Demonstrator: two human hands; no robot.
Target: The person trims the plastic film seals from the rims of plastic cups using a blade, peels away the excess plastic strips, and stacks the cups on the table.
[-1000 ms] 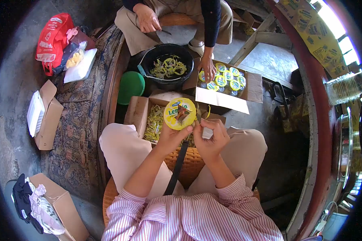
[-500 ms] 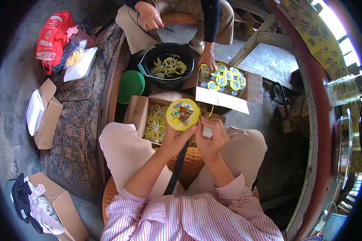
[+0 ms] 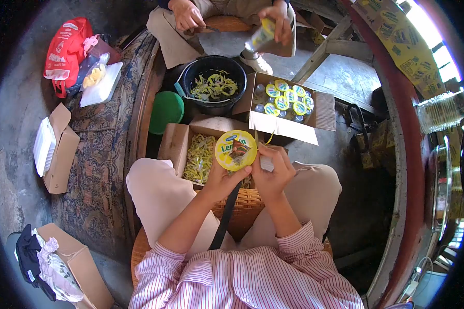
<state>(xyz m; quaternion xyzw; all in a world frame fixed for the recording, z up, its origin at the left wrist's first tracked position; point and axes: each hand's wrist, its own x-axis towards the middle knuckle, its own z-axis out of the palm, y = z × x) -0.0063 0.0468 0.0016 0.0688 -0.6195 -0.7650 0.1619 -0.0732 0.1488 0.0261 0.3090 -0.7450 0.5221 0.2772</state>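
Note:
My left hand (image 3: pixel 225 180) holds a cup with a yellow printed lid (image 3: pixel 235 150), the lid facing up toward the camera. Beside the cup's right edge, my right hand (image 3: pixel 273 167) is closed on a small blade, which points upward against the rim. A thin yellow strip (image 3: pixel 269 138) curls near the blade. Below the cup, a cardboard box (image 3: pixel 174 149) holds many yellow strips (image 3: pixel 201 157). The cup and my hands hide part of that box.
Across from me a co-worker's hand (image 3: pixel 277 23) holds another cup (image 3: pixel 262 35). In front stand a black bucket (image 3: pixel 216 105) with yellow strips, a green lid (image 3: pixel 166 112) and an open carton (image 3: pixel 317 110) of lidded cups. A red bag (image 3: pixel 67 54) lies left.
The co-worker's hand has lifted a cup out of the carton and moved it up toward their lap. The cup in my left hand has shifted slightly right and down.

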